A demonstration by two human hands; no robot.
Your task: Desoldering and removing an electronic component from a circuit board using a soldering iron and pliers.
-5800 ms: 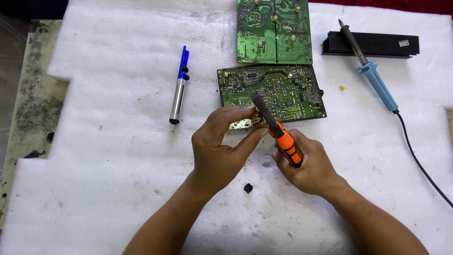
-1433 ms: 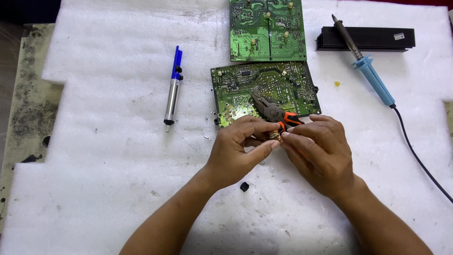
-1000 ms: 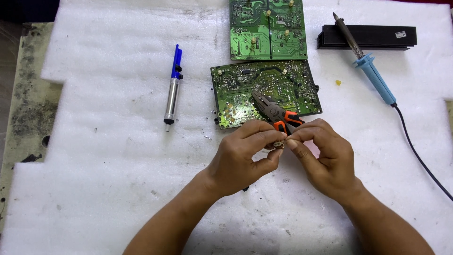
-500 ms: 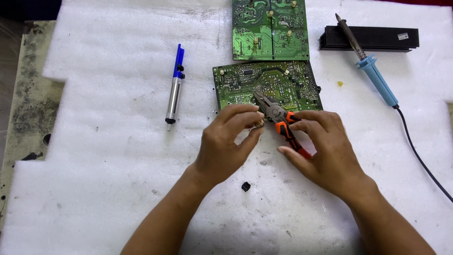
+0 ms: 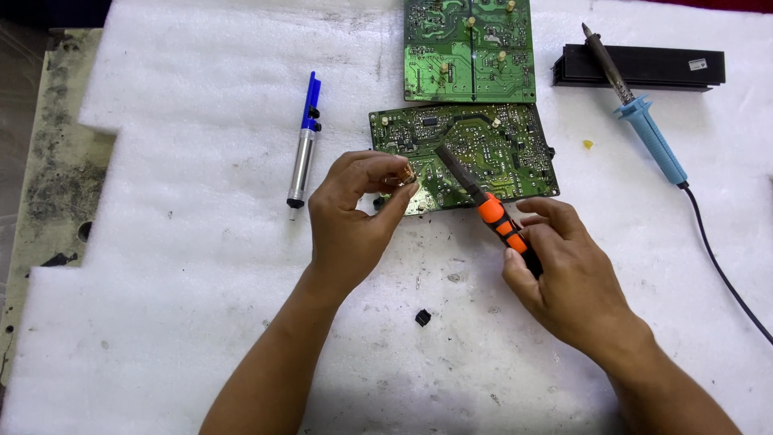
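Observation:
My left hand (image 5: 354, 217) pinches a small copper-coloured component (image 5: 407, 174) between thumb and fingertips, just off the near left corner of a green circuit board (image 5: 491, 145). My right hand (image 5: 568, 278) grips orange-handled pliers (image 5: 483, 205), whose dark jaws point up and left over the board's near edge, a short way from the component. A second green circuit board (image 5: 469, 48) lies beyond the first one.
A blue and silver desoldering pump (image 5: 303, 143) lies left of the boards. A blue-handled soldering iron (image 5: 636, 121) rests on a black block (image 5: 644, 66) at the right, its black cord (image 5: 721, 266) trailing down. A small black part (image 5: 423, 317) and a yellow bit (image 5: 588, 144) sit on the white foam sheet (image 5: 161, 306).
My hands have drawn apart: the right hand with the pliers moved right and nearer to me, while the left hand lifted the small component up beside the board's corner.

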